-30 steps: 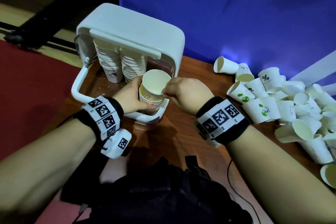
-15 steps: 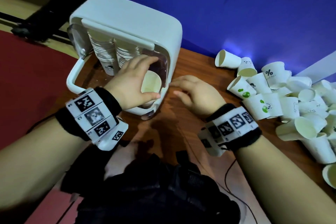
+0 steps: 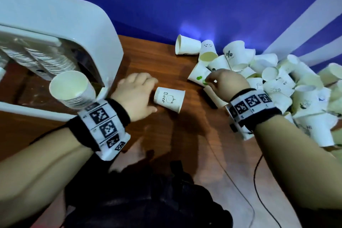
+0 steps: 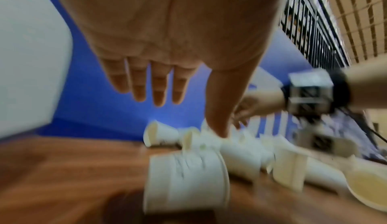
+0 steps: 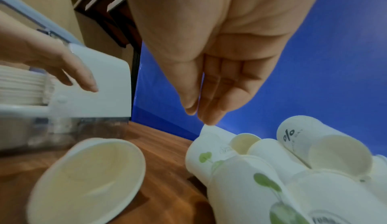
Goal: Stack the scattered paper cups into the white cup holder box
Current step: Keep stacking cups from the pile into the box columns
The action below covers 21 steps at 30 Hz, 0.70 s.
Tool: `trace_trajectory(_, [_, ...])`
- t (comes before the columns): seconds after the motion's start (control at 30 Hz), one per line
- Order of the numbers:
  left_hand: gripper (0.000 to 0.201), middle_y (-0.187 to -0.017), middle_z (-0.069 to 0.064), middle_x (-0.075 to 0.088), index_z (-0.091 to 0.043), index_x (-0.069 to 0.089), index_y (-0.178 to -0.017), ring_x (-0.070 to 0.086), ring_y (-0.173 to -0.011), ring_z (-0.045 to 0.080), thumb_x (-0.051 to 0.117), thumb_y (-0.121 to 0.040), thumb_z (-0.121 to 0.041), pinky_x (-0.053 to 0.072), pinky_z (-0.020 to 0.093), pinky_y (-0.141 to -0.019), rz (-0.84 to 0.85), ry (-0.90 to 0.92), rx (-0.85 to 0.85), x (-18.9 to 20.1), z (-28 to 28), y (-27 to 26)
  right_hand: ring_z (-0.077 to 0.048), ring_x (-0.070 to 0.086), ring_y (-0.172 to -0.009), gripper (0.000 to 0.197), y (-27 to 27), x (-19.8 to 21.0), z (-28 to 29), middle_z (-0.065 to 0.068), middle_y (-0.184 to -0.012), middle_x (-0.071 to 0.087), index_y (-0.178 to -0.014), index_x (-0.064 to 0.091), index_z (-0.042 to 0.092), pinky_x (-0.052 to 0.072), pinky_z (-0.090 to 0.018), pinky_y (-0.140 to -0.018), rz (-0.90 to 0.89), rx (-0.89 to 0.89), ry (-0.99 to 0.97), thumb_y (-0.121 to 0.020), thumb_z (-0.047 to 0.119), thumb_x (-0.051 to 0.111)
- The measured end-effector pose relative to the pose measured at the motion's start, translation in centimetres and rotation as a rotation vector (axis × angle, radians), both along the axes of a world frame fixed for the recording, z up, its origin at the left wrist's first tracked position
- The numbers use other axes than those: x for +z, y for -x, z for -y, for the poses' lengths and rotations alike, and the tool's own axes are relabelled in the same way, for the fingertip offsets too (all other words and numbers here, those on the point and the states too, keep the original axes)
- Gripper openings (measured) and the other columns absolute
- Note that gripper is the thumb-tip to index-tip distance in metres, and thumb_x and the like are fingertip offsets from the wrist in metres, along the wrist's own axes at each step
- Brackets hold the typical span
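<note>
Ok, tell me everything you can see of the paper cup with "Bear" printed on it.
The white paper cup with "Bear" printed on it lies on its side on the brown wooden table, apart from the pile, base toward the left hand, mouth toward the right. Below the word is a small bear face. The hand is open beside it; contact is unclear.

Left hand (image 3: 137, 94) low and flat, palm down, fingers (image 4: 159, 88) straight and slightly spread, holding nothing. Right hand (image 3: 224, 84) reaching forward, fingertips (image 5: 209, 116) bunched together against thumb. Marker bands on both wrists.
</note>
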<state>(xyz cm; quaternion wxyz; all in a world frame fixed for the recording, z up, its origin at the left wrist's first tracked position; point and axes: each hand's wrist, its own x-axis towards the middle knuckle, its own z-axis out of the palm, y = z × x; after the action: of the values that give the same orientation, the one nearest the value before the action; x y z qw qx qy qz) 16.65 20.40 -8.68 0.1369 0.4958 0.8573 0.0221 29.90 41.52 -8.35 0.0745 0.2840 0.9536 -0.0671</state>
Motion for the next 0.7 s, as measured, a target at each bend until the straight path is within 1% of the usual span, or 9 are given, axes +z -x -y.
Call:
trace_trajectory(0.07, [0.086,-0.153,-0.002,0.015,-0.024,0.014,-0.145,0.013,-0.141,0.020,0.065,-0.078,-0.044,0.014,0.038,-0.115,0.061,0.061,-0.095,-2.0,-3.2,-0.4,-0.030,0.054,-0.110,0.030,2.2,-0.7,-1.6,-0.008,-0.129,0.051,-0.120,0.056,0.019,0.045,-0.036,-0.088,0.081,0.050,-0.010,-0.090,0.018,0.051])
trace_trajectory(0.13, [0.092,-0.154,-0.002,0.015,-0.023,0.011,-0.146,0.013,-0.142,0.021,0.067,-0.076,-0.043,0.013,0.038,-0.115,0.090,0.141,-0.149,-4.0,-6.1,-0.4,-0.030,0.054,-0.111,0.033,4.3,-1.5,-2.9,-0.006,-0.131,0.046,-0.123,0.051,0.017,0.044,-0.035,-0.082,0.182,0.122,-0.039,-0.090,0.015,0.049])
trace_trajectory(0.2, [0.091,-0.151,0.000,0.023,-0.020,0.013,-0.145,0.020,-0.139,0.022,0.069,-0.076,-0.040,0.018,0.038,-0.113,0.071,0.184,-0.172,-5.5,-8.1,-0.2,-0.031,0.053,-0.111,0.033,6.1,-2.0,-3.6,-0.007,-0.128,0.045,-0.123,0.049,0.014,0.045,-0.037,-0.080,0.306,0.191,-0.075,-0.089,0.015,0.051])
trace_trajectory(0.27, [0.088,-0.146,0.002,0.030,-0.017,0.017,-0.144,0.027,-0.135,0.023,0.069,-0.076,-0.038,0.022,0.037,-0.110,0.048,0.192,-0.176,-6.5,-8.9,0.0,-0.032,0.052,-0.112,0.036,7.4,-2.4,-3.9,-0.009,-0.126,0.042,-0.124,0.047,0.012,0.046,-0.041,-0.083,0.409,0.230,-0.093,-0.088,0.015,0.054])
trace_trajectory(0.33, [0.085,-0.143,0.003,0.034,-0.015,0.020,-0.142,0.033,-0.131,0.024,0.069,-0.075,-0.036,0.026,0.037,-0.107,0.039,0.187,-0.185,-6.9,-9.4,0.1,-0.033,0.049,-0.114,0.035,8.2,-2.9,-4.3,-0.011,-0.126,0.042,-0.125,0.047,0.010,0.045,-0.042,-0.084,0.452,0.247,-0.098,-0.090,0.015,0.049])
trace_trajectory(0.47, [0.084,-0.141,0.003,0.035,-0.017,0.023,-0.141,0.031,-0.131,0.024,0.071,-0.074,-0.036,0.026,0.038,-0.106,0.071,0.115,-0.175,-6.7,-9.0,0.7,-0.033,0.051,-0.110,0.029,8.6,-2.9,-4.4,-0.014,-0.121,0.046,-0.120,0.052,0.007,0.039,-0.035,-0.077,0.401,0.252,-0.102,-0.094,0.019,0.044])
trace_trajectory(0.53, [0.085,-0.141,0.001,0.035,-0.020,0.024,-0.140,0.028,-0.132,0.023,0.071,-0.072,-0.039,0.024,0.037,-0.108,0.140,0.040,-0.120,-5.6,-8.2,1.1,-0.033,0.051,-0.109,0.028,8.3,-2.0,-3.9,-0.014,-0.122,0.046,-0.119,0.052,0.006,0.035,-0.032,-0.075,0.351,0.231,-0.069,-0.093,0.014,0.044])
trace_trajectory(0.63, [0.087,-0.140,0.000,0.040,-0.022,0.029,-0.138,0.033,-0.131,0.023,0.075,-0.067,-0.041,0.027,0.035,-0.108,0.300,-0.142,-0.039,-2.9,-5.8,1.7,-0.034,0.054,-0.101,0.027,7.3,0.1,-2.7,-0.012,-0.118,0.048,-0.113,0.056,0.010,0.039,-0.033,-0.073,0.125,0.171,-0.077,-0.088,0.004,0.048])
trace_trajectory(0.7, [0.089,-0.138,0.001,0.043,-0.021,0.033,-0.136,0.038,-0.129,0.020,0.077,-0.062,-0.044,0.031,0.032,-0.108,0.389,-0.300,0.012,-0.6,-3.3,2.3,-0.034,0.055,-0.100,0.022,6.3,1.5,-1.4,-0.012,-0.115,0.052,-0.109,0.059,0.012,0.041,-0.035,-0.072,-0.078,0.097,-0.034,-0.089,0.010,0.050])
